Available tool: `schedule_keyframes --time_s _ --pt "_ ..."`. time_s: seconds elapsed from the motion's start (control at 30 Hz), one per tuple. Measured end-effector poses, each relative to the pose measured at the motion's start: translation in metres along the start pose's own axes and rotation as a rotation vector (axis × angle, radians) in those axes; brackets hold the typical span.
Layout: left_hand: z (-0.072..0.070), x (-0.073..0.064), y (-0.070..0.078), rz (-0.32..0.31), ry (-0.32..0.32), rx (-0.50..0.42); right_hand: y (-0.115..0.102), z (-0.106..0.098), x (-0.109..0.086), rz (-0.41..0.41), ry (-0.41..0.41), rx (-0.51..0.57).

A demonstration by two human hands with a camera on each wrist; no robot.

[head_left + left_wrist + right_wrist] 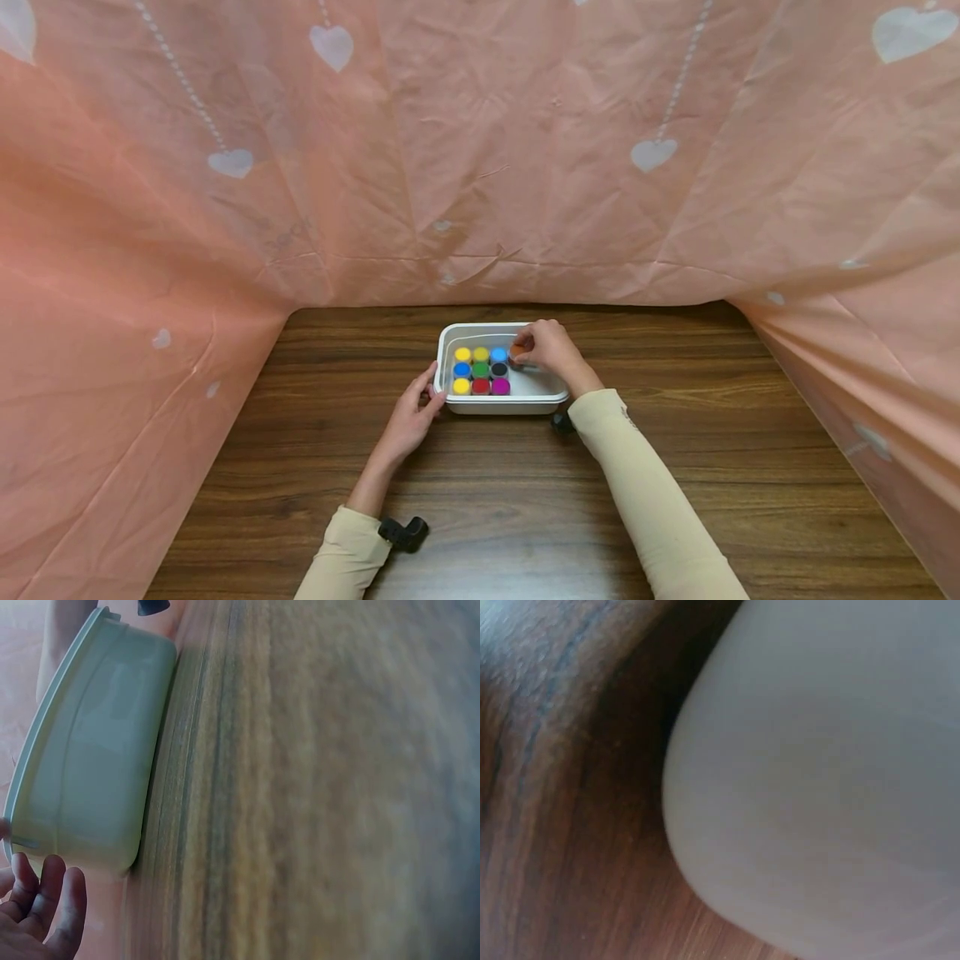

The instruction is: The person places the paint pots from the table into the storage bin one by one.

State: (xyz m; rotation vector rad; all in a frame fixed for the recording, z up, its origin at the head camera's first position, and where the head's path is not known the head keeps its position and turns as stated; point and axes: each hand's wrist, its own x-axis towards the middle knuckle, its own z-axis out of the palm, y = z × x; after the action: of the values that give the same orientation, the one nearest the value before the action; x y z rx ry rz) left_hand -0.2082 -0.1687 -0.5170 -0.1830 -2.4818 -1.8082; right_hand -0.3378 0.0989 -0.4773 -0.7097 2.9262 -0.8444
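Note:
A white plastic tub [506, 405] holds several small round paint pots with coloured lids, packed in rows on its left side. My right hand [551, 346] reaches over the tub and pinches a pot with an orange-brown lid [517, 353], just right of the light blue pot [498, 355]. Against the tub's left end rests my left hand [411, 415], its fingers and thumb touching the outside near the front corner. In the left wrist view, the fingers [51, 896] lie by the tub's end wall [97, 765]. The right wrist view shows only pale tub wall [817, 787]; the hand is hidden there.
The tub stands on a dark wood-grain table [480, 492] near its back edge. A pink curtain [480, 167] with heart patterns hangs behind and on both sides. Black wrist devices [405, 533] are worn at both sleeves.

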Motion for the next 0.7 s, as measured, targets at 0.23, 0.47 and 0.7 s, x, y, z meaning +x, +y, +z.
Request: schedule_keyframes --time_s 0.23,0.47,0.7 --pt "0.000 0.000 0.003 -0.011 0.003 -0.006 0.000 0.004 0.003 -0.053 0.008 -0.046" --pt "-0.001 -0.011 0.035 -0.017 0.000 -0.018 -0.002 0.006 0.003 -0.057 -0.008 -0.084" --pt "0.004 -0.012 0.030 -0.020 0.030 0.011 -0.002 0.006 0.002 -0.051 -0.030 -0.088"
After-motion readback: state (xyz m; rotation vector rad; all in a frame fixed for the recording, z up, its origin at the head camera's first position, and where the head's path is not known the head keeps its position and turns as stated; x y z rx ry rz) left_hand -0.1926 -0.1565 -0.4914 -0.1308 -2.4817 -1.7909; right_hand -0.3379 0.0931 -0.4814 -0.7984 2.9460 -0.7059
